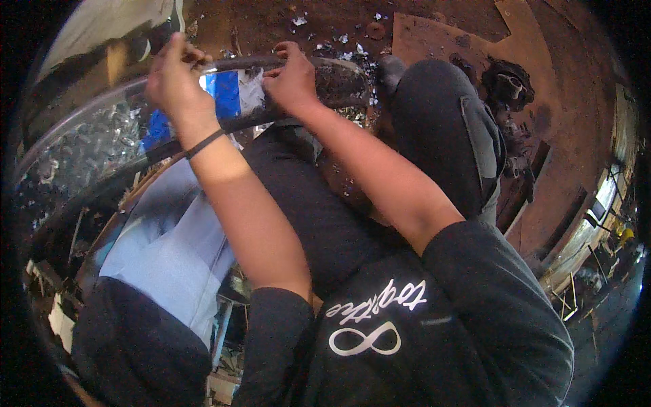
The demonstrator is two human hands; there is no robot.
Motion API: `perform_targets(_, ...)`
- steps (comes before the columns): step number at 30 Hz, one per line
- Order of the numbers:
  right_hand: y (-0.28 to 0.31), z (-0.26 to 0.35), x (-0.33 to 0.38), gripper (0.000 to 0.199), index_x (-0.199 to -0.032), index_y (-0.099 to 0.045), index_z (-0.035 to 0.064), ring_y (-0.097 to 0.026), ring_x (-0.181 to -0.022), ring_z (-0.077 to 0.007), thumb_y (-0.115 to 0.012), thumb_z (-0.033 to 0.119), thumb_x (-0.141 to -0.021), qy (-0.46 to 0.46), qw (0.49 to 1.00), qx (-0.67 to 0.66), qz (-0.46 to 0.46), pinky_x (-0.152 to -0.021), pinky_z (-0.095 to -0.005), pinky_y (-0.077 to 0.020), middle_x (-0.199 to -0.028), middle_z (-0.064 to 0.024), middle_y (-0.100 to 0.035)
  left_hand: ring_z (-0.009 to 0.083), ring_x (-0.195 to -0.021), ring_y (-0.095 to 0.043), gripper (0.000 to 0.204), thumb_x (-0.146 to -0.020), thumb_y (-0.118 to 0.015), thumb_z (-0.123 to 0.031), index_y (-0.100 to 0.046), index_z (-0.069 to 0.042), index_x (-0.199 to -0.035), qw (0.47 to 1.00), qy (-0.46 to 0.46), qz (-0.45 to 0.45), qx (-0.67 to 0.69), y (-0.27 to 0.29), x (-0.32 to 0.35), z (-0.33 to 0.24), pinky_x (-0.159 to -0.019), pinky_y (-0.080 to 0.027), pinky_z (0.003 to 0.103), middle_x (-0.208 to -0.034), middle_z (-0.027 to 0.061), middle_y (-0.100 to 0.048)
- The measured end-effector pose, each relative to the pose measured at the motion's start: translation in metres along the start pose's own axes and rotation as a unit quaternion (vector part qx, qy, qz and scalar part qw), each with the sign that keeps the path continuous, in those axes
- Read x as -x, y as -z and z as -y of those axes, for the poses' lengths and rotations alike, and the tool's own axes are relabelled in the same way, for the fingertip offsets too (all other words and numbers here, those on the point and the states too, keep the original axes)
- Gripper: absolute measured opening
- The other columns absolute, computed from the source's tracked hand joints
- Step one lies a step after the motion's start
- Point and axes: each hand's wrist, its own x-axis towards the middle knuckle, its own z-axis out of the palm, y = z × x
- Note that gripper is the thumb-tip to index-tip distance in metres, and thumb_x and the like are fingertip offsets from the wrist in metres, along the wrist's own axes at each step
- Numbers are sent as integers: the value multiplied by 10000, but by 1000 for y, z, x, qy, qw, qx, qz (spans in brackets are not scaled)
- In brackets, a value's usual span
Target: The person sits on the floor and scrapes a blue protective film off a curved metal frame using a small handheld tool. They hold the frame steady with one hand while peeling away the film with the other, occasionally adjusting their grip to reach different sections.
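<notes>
Across the upper left runs a long curved clear panel [68,146] with dark rims. Blue film or tape [229,93] and a whitish piece [251,91] lie at its middle. Above the panel my left hand [178,85] is raised, slightly blurred, with fingers drawn together. A thin pale strip [179,17] shows just above its fingertips; whether they hold it is unclear. At the far rim, beside the whitish piece, my right hand [293,81] has bent fingers, thumb and forefinger apart. Nothing shows between them.
My dark-trousered knee [434,102] rises right of the panel. Light blue denim [166,244] and dark cloth, seemingly another person's, sit close at lower left. White scraps [346,55] litter the brown ground [434,41]. A black lump [508,85] lies to the right.
</notes>
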Motion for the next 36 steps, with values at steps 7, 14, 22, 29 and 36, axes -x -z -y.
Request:
perform_targets(7, 100, 108, -68, 550, -1158, -687, -9, -712, -1047, -400, -851, 242, -698, 73, 995, -62, -39, -937, -453, -563, -1078, -226, -741, 404, -1087, -711, 442, -815, -712, -417, -785, -95, -1109, 638, -130, 239, -720, -25, -10, -20, -971, -536, 452, -1140, 177, -756)
perform_targets(14, 183, 107, -49, 619, -1258, -678, 22, -719, -1058, -374, -814, 409, -795, 36, 988, 51, 144, -944, -435, -562, -1131, -224, -740, 350, -1284, -636, 674, -744, -711, -623, -733, -226, -1289, 473, 58, 342, -810, 33, -141, 117, -1089, -468, 496, -1336, 162, -691)
perform_targets(22, 176, 94, -86, 555, -1160, -663, -42, -702, -1058, -434, -742, 358, -783, 1, 993, 64, 101, -933, -498, -571, -1090, -276, -727, 313, -1340, -600, 735, -727, -694, -738, -732, -276, -1298, 404, 99, 302, -858, -67, -38, 58, -1141, -396, 527, -1423, 47, -658)
perform_targets(29, 169, 106, -93, 678, -1322, -632, -11, -699, -1112, -382, -755, 402, -798, -59, 985, 31, 159, -994, -440, -542, -1142, -228, -736, 329, -1353, -588, 805, -690, -712, -779, -731, -262, -1307, 393, 95, 266, -875, -58, -30, 56, -1175, -289, 584, -1429, 95, -649)
perform_targets(36, 161, 100, -93, 485, -1088, -719, -43, -716, -1043, -428, -735, 317, -764, -50, 994, -6, 96, -932, -488, -573, -1064, -280, -737, 307, -1335, -607, 805, -684, -726, -765, -757, -205, -1262, 401, 84, 235, -881, -73, -16, 49, -1150, -328, 529, -1400, 90, -671)
